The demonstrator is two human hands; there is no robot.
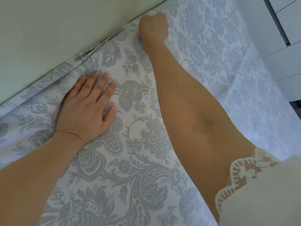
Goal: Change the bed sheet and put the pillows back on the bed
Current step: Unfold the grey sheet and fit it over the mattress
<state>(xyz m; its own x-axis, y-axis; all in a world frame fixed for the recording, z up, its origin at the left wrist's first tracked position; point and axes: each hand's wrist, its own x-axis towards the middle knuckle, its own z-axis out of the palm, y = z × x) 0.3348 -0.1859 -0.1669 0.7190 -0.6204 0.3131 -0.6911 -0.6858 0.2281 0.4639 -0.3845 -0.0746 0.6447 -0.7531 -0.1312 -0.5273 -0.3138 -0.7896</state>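
A white bed sheet point(138, 121) with a grey floral paisley print covers the bed across most of the view. My left hand point(86, 108) lies flat on it, fingers spread, close to the sheet's bunched edge along the wall. My right hand point(154, 27) reaches further along that edge and is closed in a fist on the sheet's edge where it meets the wall. No pillows are in view.
A pale green wall point(57, 30) runs diagonally along the bed's far side. White drawer fronts or a cabinet point(286, 30) stand at the upper right beyond the bed. A white lace-trimmed sleeve point(254, 185) shows at the lower right.
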